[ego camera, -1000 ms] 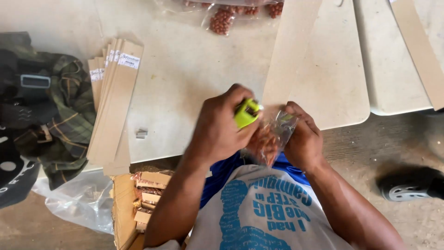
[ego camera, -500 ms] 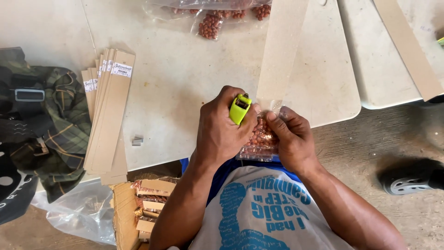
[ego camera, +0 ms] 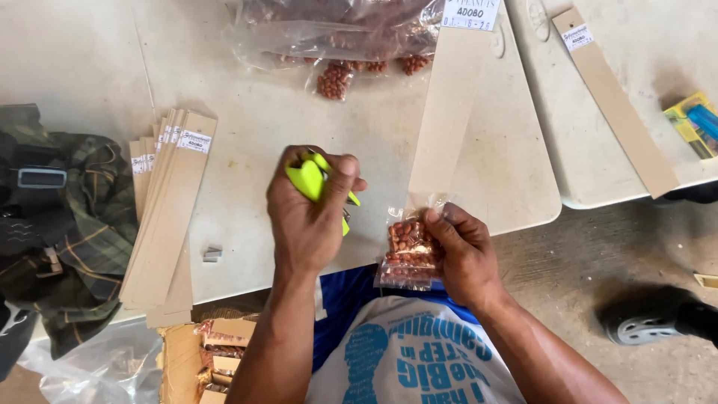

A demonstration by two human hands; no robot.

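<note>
Left hand [ego camera: 307, 217] grips a yellow stapler [ego camera: 310, 179]; right hand [ego camera: 464, 251], at three o'clock, pinches a peanut packet [ego camera: 407, 251] under the card strip [ego camera: 449, 112]; stapling step, needing alignment

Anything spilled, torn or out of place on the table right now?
Nothing spilled or torn that I can see. The left hand holds a yellow-green plastic stapler; the right hand holds a small clear bag of peanuts at the end of a brown cardboard strip. The cardboard strip stack is fanned slightly.

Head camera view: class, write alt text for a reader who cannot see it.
A left hand grips a neon-yellow stapler while the right hand pinches a small clear bag of peanuts against a long brown cardboard strip on a pale table.
</note>
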